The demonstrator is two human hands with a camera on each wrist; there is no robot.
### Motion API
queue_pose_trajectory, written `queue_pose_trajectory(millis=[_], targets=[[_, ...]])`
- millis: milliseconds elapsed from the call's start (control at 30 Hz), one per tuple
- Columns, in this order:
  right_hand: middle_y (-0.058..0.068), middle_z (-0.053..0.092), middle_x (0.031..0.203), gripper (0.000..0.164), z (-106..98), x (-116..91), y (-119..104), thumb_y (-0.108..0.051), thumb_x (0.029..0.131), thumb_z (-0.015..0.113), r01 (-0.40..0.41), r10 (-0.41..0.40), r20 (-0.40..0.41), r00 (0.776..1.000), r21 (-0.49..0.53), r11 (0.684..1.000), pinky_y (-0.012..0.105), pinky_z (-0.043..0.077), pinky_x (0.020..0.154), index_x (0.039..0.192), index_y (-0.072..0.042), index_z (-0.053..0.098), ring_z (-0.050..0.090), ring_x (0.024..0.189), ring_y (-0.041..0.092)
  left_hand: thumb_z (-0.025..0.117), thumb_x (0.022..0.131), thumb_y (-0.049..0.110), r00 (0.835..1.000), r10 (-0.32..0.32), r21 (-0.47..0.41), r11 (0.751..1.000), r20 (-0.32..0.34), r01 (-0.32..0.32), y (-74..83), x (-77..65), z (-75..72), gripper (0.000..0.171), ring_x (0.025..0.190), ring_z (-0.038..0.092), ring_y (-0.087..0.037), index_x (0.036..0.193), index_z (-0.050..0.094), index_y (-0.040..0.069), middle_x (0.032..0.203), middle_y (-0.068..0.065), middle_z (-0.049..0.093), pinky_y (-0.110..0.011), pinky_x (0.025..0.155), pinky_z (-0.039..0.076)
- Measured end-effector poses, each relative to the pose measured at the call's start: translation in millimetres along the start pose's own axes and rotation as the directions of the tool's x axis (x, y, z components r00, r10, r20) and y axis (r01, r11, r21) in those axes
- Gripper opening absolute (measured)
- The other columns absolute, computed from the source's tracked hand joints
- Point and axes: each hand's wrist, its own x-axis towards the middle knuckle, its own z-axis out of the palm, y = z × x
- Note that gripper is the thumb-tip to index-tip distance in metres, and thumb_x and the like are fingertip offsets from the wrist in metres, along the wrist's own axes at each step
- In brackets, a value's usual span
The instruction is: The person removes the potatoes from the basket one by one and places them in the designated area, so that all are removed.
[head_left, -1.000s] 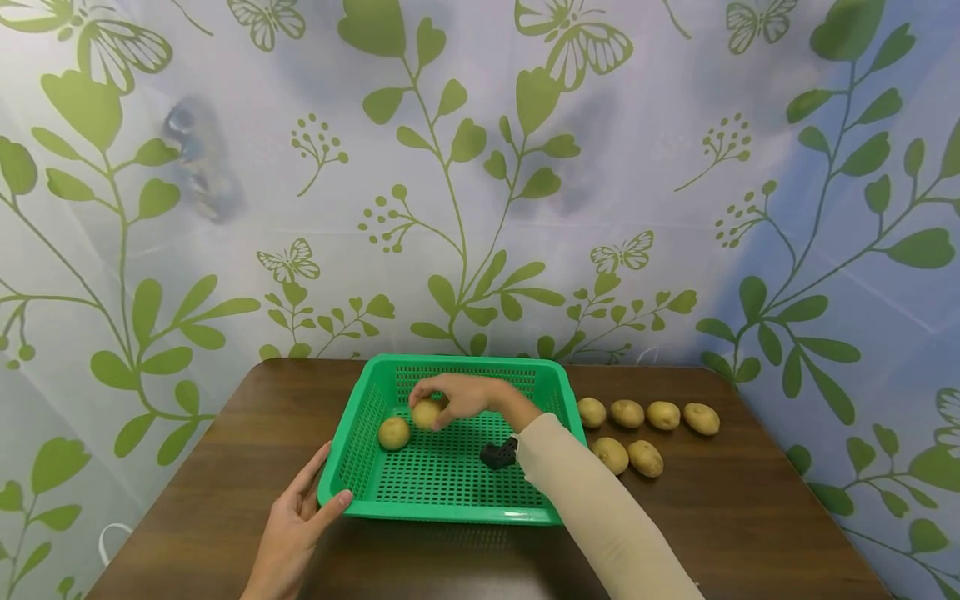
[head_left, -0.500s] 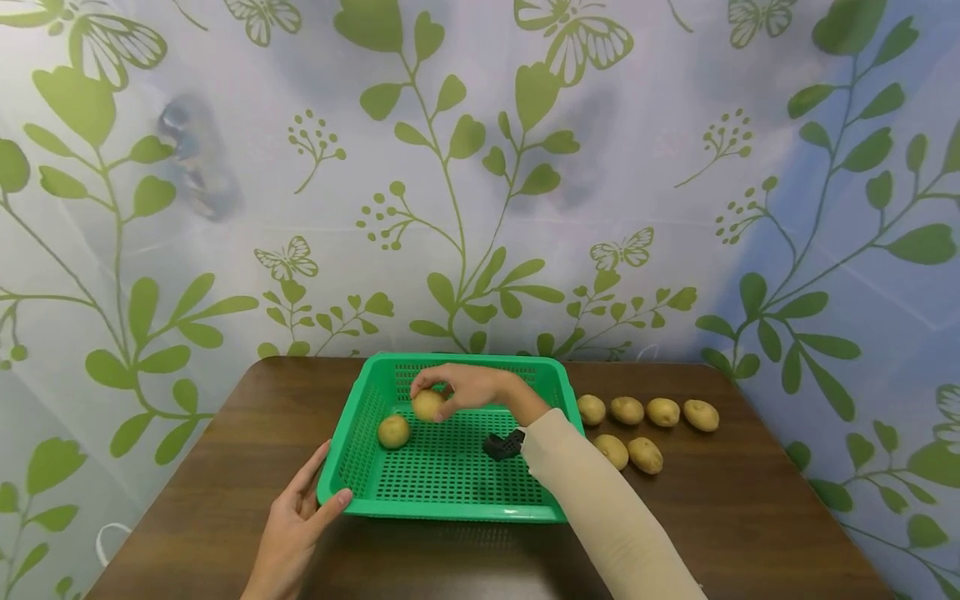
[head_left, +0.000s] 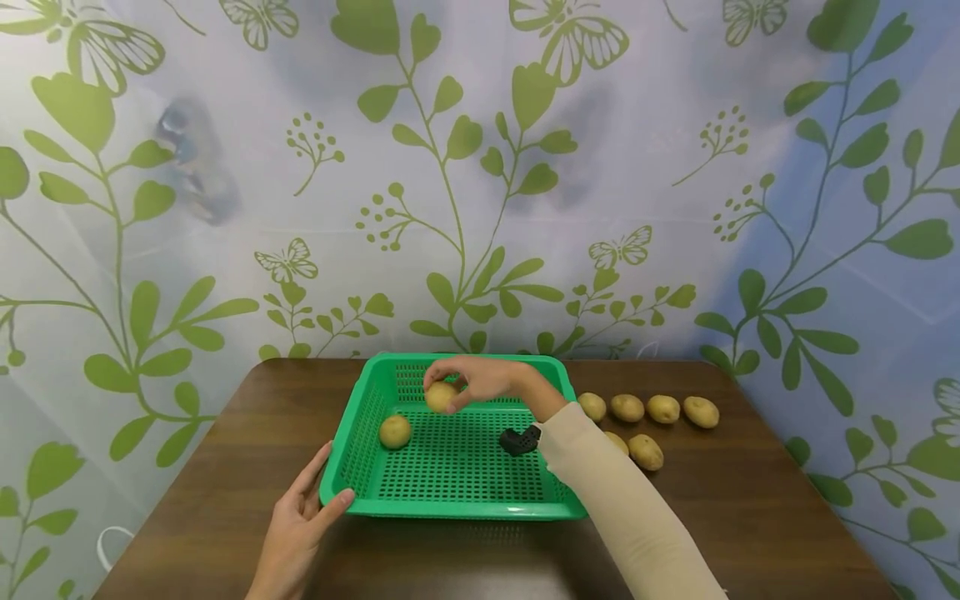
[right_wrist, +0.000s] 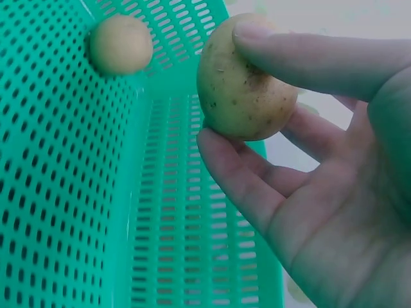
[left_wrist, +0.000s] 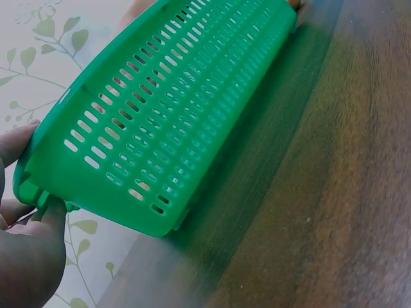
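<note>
My right hand [head_left: 483,379] pinches a potato [head_left: 441,397] between thumb and fingers, over the back half of a green perforated plastic basket [head_left: 480,510]. In the right wrist view that potato [right_wrist: 241,90] shows brown specks, and the thumb lies across its top. A second potato [head_left: 395,432] rests in the basket toward its left side. My left hand [head_left: 295,517] grips the basket's front left corner. The left wrist view has the thumb on the basket's rim [left_wrist: 70,96] and the fingers curled beneath it.
Several potatoes [head_left: 663,409] lie in two rows on the brown wooden table [head_left: 720,517], right of the basket; the sleeve [head_left: 622,492] partly covers one. A black perforated piece [head_left: 519,440] shows below the right wrist. Behind the table hangs a leaf-patterned curtain [head_left: 480,225].
My right hand has lifted the potato slightly and carried it a little to the right. The left hand keeps its grip at the basket's corner, and the other potato stays in place.
</note>
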Motion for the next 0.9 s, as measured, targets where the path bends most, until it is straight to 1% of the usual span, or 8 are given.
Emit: queue_pose_trajectory(millis=[133, 267, 300, 367, 500, 567, 800, 900], targets=[[0.0, 0.058, 0.134, 0.038, -1.7, -10.1, 0.5, -0.002, 0.095, 0.075, -0.017, 0.017, -0.003, 1.0, -0.021, 1.0, 0.044, 0.045, 0.108, 0.13, -0.01, 0.062, 0.053, 0.126, 0.028, 0.064, 0.102, -0.001, 1.0, 0.01, -0.002, 1.0, 0.0, -0.01, -0.1, -1.9, -1.0, 0.073, 0.135, 0.05, -0.005, 0.164, 0.026, 0.005, 0.166, -0.021, 0.023, -0.024, 0.099, 0.051], [0.005, 0.057, 0.138, 0.039, -2.8, -21.3, 3.6, -0.001, 0.094, 0.076, -0.038, 0.038, -0.002, 0.999, -0.036, 0.999, 0.042, 0.046, 0.107, 0.13, -0.011, 0.062, 0.054, 0.125, 0.025, 0.064, 0.102, -0.001, 1.0, 0.005, 0.001, 1.0, -0.001, -0.005, 0.2, -3.5, -1.6, 0.073, 0.134, 0.05, -0.003, 0.164, 0.025, 0.004, 0.166, -0.022, 0.022, -0.024, 0.098, 0.052], [0.006, 0.056, 0.139, 0.04, -3.6, -24.2, 4.8, -0.001, 0.094, 0.076, -0.042, 0.042, -0.004, 0.999, -0.036, 0.998, 0.041, 0.046, 0.106, 0.13, -0.01, 0.062, 0.053, 0.125, 0.025, 0.064, 0.102, 0.0, 1.0, 0.005, 0.001, 1.0, 0.001, -0.005, 0.4, -3.3, -1.6, 0.073, 0.134, 0.05, -0.003, 0.164, 0.025, 0.004, 0.166, -0.022, 0.022, -0.024, 0.098, 0.052], [0.01, 0.056, 0.14, 0.04, -5.7, -30.4, 6.2, 0.0, 0.094, 0.075, -0.046, 0.046, -0.015, 0.999, -0.022, 0.999, 0.042, 0.046, 0.106, 0.131, -0.007, 0.061, 0.053, 0.126, 0.025, 0.065, 0.103, 0.002, 1.0, -0.004, 0.002, 1.0, 0.004, 0.004, 1.0, -2.8, -1.5, 0.073, 0.136, 0.048, -0.003, 0.164, 0.026, 0.006, 0.167, -0.019, 0.022, -0.024, 0.099, 0.051], [0.008, 0.057, 0.138, 0.04, -10.7, -43.9, 5.7, -0.001, 0.095, 0.075, -0.044, 0.043, -0.029, 0.999, -0.058, 0.997, 0.043, 0.046, 0.106, 0.132, -0.005, 0.061, 0.053, 0.125, 0.027, 0.065, 0.104, 0.008, 0.999, -0.035, 0.004, 0.999, 0.013, 0.034, 2.4, -1.7, -1.4, 0.073, 0.138, 0.046, -0.002, 0.165, 0.026, 0.011, 0.168, -0.014, 0.022, -0.025, 0.099, 0.051], [0.006, 0.057, 0.138, 0.039, -12.5, -50.7, 5.8, -0.002, 0.095, 0.075, -0.047, 0.045, -0.036, 0.998, -0.082, 0.995, 0.044, 0.046, 0.106, 0.131, -0.007, 0.061, 0.053, 0.124, 0.027, 0.065, 0.104, 0.009, 0.999, -0.043, 0.004, 0.999, 0.017, 0.043, 2.3, -1.3, -1.4, 0.074, 0.138, 0.045, -0.002, 0.165, 0.025, 0.012, 0.168, -0.013, 0.021, -0.025, 0.099, 0.051], [0.004, 0.056, 0.136, 0.038, -17.6, -70.2, 6.5, -0.002, 0.095, 0.075, -0.081, 0.077, -0.059, 0.995, -0.068, 0.994, 0.048, 0.045, 0.105, 0.13, -0.009, 0.061, 0.052, 0.126, 0.029, 0.064, 0.104, 0.006, 0.999, -0.02, -0.01, 1.0, 0.026, 0.021, 1.7, -1.0, -0.8, 0.073, 0.138, 0.045, -0.002, 0.165, 0.024, 0.009, 0.168, -0.016, 0.021, -0.025, 0.1, 0.05], [0.003, 0.056, 0.136, 0.038, -20.9, -78.5, 5.0, -0.003, 0.096, 0.075, -0.099, 0.094, -0.065, 0.994, -0.082, 0.992, 0.048, 0.044, 0.106, 0.131, -0.009, 0.061, 0.051, 0.126, 0.028, 0.064, 0.104, 0.006, 0.999, -0.02, -0.008, 1.0, 0.026, 0.02, 2.0, -1.6, -0.6, 0.073, 0.138, 0.044, -0.001, 0.165, 0.024, 0.009, 0.168, -0.016, 0.021, -0.024, 0.1, 0.05]])
